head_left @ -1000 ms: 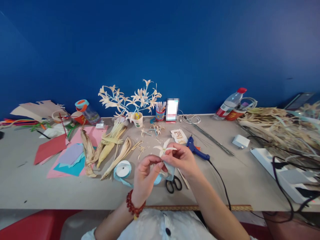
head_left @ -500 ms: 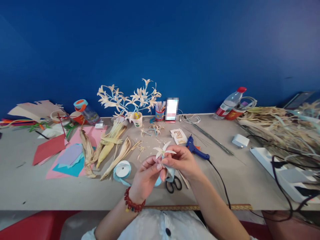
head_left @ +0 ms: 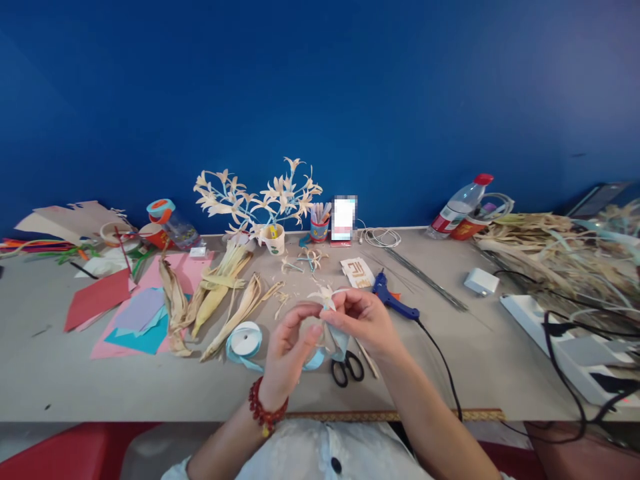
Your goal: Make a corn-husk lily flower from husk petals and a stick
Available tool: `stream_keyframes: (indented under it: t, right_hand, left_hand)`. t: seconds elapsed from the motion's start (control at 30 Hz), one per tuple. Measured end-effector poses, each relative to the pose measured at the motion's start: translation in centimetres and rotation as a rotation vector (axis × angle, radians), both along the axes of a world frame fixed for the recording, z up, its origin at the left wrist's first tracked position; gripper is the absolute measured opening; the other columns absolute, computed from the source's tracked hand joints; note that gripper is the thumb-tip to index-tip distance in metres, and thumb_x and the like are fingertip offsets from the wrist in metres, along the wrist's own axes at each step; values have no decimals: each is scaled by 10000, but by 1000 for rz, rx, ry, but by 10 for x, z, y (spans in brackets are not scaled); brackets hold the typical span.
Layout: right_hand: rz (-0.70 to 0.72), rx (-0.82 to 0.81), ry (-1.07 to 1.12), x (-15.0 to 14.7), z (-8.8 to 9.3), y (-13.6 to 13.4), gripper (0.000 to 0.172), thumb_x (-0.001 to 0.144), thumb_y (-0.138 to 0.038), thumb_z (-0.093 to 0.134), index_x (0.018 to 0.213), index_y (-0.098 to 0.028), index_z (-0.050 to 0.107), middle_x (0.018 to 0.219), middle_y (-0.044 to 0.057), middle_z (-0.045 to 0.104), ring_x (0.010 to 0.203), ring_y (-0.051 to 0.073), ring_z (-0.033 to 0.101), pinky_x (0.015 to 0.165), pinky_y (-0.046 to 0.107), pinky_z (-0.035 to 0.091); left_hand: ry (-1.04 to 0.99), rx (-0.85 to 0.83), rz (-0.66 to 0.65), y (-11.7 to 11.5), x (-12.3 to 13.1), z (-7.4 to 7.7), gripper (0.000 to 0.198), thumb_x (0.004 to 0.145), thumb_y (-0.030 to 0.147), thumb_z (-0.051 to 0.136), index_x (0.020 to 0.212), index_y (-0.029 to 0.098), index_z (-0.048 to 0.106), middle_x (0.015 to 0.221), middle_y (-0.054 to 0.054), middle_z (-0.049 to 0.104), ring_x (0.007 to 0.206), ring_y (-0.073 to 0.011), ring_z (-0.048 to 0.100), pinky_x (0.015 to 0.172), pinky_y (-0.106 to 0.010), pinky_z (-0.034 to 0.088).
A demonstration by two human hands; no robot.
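A pale corn-husk flower (head_left: 323, 294) is pinched between the thumb and fingers of my right hand (head_left: 367, 323), above the middle of the table. A light blue strip of tape (head_left: 339, 341) hangs below the bloom beside those fingers. My left hand (head_left: 289, 357) is at the flower's left; its index fingertip reaches the flower's base, and the thumb stands apart from it. Black-handled scissors (head_left: 347, 369) lie below the right hand, their blades hidden. Left of my left hand is a roll of light blue tape (head_left: 246, 339), its loose end trailing toward the hands.
A cup (head_left: 273, 240) bearing several finished husk flowers stands by the wall. A blue glue gun (head_left: 393, 299) lies to the right, near metal wires (head_left: 427, 279). Corn husks (head_left: 220, 300) and coloured paper (head_left: 100, 299) spread leftward. A power strip (head_left: 555, 347) with cables lies right.
My left thumb has come away from the flower, widening the gap to the index finger. The flower has tilted and its petals now point more upward and away.
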State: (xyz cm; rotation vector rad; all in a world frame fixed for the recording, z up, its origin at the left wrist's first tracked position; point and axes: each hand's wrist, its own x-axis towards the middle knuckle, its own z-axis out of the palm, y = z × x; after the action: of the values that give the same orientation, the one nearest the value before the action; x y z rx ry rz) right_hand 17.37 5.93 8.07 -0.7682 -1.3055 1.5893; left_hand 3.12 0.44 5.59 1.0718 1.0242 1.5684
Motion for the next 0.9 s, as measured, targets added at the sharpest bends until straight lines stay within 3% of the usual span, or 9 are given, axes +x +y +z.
stream_keyframes:
  t: [0.13, 0.33, 0.5, 0.67, 0.8, 0.9]
  right_hand:
    - [14, 54, -63, 0, 0, 0, 305, 698, -338, 821, 636, -172, 572, 525, -65, 457, 473, 68, 354, 458, 202, 291]
    - [13, 46, -92, -1, -1, -1, 331, 686, -356, 823, 626, -170, 556, 534, -64, 449, 482, 67, 340, 461, 206, 276]
    - [-38, -67, 8, -3, 2, -1, 355, 654, -367, 837, 627, -175, 540, 545, -64, 468, 474, 60, 359, 452, 196, 278]
    - [-35, -95, 37, -5, 3, -1, 366, 640, -364, 847, 611, -175, 535, 530, -60, 496, 464, 64, 417, 447, 190, 314]
    - [-20, -82, 44, -4, 1, -2, 369, 629, -353, 864, 604, -172, 543, 542, -54, 532, 470, 74, 481, 448, 188, 352]
    - [41, -59, 62, -1, -1, -1, 339, 638, -313, 869, 610, -167, 564, 534, -56, 545, 476, 85, 536, 458, 188, 392]
  left_hand:
    - [83, 81, 89, 7, -8, 7, 138, 824, 266, 691, 939, 198, 726, 1032, -77, 663, 1063, -224, 579, 944, -320, 444]
    - [-30, -23, -25, 7, -12, 3, 89, 847, 253, 672, 925, 215, 690, 966, -28, 663, 916, -160, 609, 833, -255, 467]
    - [158, -15, -94, 2, -10, 2, 73, 862, 254, 652, 905, 197, 667, 890, -26, 649, 859, -157, 587, 798, -254, 451]
    - [244, -34, -28, 0, -6, 1, 95, 867, 272, 640, 849, 180, 655, 798, -26, 644, 778, -165, 583, 734, -266, 447]
    - [142, -57, -54, 0, -5, 2, 120, 879, 267, 627, 813, 175, 668, 738, -17, 642, 729, -148, 574, 722, -259, 440]
    - [-86, -127, -149, 1, -5, 4, 102, 851, 257, 662, 795, 173, 677, 678, -2, 632, 676, -127, 559, 684, -238, 430]
